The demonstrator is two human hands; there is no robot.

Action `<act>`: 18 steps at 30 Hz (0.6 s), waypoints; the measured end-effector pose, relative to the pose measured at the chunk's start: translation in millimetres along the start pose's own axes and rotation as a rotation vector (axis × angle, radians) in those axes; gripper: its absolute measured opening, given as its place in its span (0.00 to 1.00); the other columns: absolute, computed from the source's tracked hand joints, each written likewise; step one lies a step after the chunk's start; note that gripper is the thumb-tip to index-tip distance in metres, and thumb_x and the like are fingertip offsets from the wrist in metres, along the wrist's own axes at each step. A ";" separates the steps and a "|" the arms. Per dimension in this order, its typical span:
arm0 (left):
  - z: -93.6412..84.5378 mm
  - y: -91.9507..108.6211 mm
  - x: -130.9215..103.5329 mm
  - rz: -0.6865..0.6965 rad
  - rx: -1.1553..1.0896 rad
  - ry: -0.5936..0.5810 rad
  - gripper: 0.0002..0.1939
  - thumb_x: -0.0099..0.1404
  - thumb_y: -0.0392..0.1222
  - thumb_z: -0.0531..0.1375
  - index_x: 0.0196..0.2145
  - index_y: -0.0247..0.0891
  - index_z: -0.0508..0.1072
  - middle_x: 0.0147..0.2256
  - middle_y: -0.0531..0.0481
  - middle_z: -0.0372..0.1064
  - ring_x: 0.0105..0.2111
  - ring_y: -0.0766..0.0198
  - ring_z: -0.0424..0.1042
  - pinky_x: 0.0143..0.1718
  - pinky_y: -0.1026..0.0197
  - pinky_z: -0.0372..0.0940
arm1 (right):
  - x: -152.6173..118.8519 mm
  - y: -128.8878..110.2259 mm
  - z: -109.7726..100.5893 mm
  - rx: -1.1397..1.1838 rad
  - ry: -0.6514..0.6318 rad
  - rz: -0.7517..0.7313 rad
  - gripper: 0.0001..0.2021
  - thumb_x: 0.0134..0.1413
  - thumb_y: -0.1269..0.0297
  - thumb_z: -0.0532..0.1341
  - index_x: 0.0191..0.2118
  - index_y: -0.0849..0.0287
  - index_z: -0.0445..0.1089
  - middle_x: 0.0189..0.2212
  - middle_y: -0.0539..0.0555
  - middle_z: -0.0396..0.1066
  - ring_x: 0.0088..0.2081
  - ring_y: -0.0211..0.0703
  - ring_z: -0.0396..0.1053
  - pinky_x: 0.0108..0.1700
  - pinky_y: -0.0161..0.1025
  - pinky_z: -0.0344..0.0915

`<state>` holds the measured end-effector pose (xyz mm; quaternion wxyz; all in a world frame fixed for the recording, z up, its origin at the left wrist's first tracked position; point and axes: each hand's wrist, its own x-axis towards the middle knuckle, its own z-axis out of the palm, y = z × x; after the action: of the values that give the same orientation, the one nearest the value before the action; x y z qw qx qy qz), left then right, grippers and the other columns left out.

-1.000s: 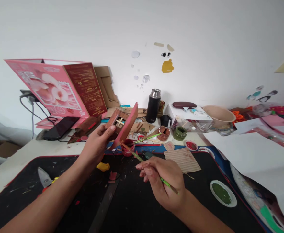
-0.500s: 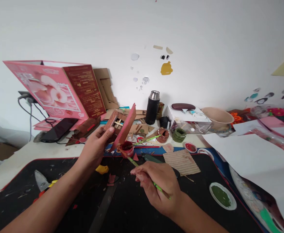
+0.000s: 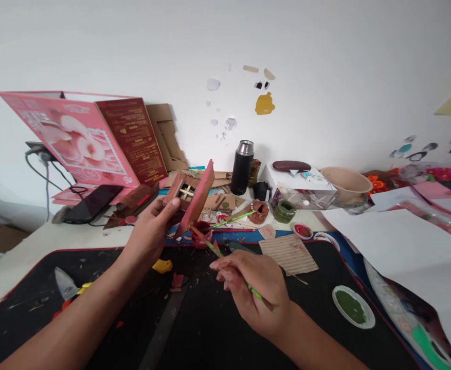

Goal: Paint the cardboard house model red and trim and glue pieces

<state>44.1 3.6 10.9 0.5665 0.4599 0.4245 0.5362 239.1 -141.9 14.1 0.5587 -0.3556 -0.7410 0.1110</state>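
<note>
My left hand (image 3: 151, 226) grips a small reddish-brown model house (image 3: 179, 186), its window with pale crossed sticks facing up and its flat red roof panel (image 3: 199, 198) tilted upright. Between the fingers and thumb of my right hand (image 3: 252, 288) is a green-handled paintbrush (image 3: 214, 249). The brush's tip meets or nearly meets the lower part of the roof panel, just over a red paint jar (image 3: 202, 234); exact contact is hard to make out. Another green brush (image 3: 233, 219) leans out of that jar.
Brown (image 3: 258, 211) and green (image 3: 285, 211) paint jars stand behind corrugated cardboard (image 3: 289, 254). A black thermos (image 3: 242, 167) is near the wall. Scissors (image 3: 66, 285) and a metal ruler (image 3: 165, 329) lie on the black mat. A lid with green paint (image 3: 353, 307) sits at right.
The brush tip has shifted slightly at the lower roof panel, and my right hand has moved a little to the right. My left hand still holds the model house.
</note>
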 end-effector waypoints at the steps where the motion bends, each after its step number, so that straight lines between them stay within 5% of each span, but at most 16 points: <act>1: 0.0 -0.1 0.1 0.000 -0.003 0.002 0.34 0.46 0.68 0.80 0.37 0.36 0.81 0.31 0.50 0.76 0.29 0.61 0.71 0.29 0.62 0.66 | 0.0 -0.1 -0.4 -0.006 0.004 0.021 0.12 0.81 0.66 0.57 0.47 0.61 0.78 0.32 0.55 0.82 0.25 0.37 0.77 0.32 0.33 0.74; 18: 4.9 0.2 -0.8 0.032 -0.017 0.006 0.31 0.49 0.66 0.79 0.39 0.39 0.79 0.33 0.48 0.80 0.33 0.56 0.78 0.35 0.58 0.70 | -0.7 0.2 3.0 -0.007 -0.069 -0.003 0.12 0.80 0.67 0.57 0.46 0.61 0.78 0.31 0.55 0.82 0.27 0.39 0.79 0.33 0.34 0.76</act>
<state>48.7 2.5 12.1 0.5601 0.4603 0.4143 0.5502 236.5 -141.5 12.4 0.5316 -0.3527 -0.7607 0.1198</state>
